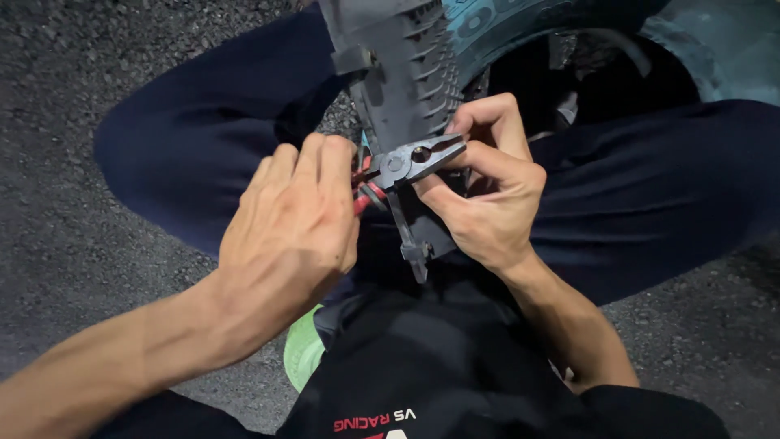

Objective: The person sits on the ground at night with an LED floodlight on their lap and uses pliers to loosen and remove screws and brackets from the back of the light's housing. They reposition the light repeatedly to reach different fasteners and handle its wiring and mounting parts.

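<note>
Seen from above, a person sits cross-legged on dark, gritty asphalt (73,211), wearing dark blue trousers (650,187) and a black shirt (439,366) with small lettering at the bottom edge. Between the knees stands a tire (406,65) with a chunky grey tread, its sidewall tinted pale teal and curving away to the upper right. The left hand (292,228) is curled closed around the red handles (363,191) of a pair of pliers (410,161), with the back of the hand facing the camera and the fingers wrapped over the grips so that most of each handle is hidden. The grey metal head of the pliers points right and slightly up, lying against the lower edge of the tire tread; whether the tips grip anything cannot be told. The right hand (487,191) is pinched closed just beside the plier tips, thumb and bent forefinger pressing together at the tread and touching the metal head. A narrow dark strip (410,236) hangs down from the tire below the pliers, between the two hands. A bright green shoe (302,351) peeks out under the left forearm, near the shirt.
</note>
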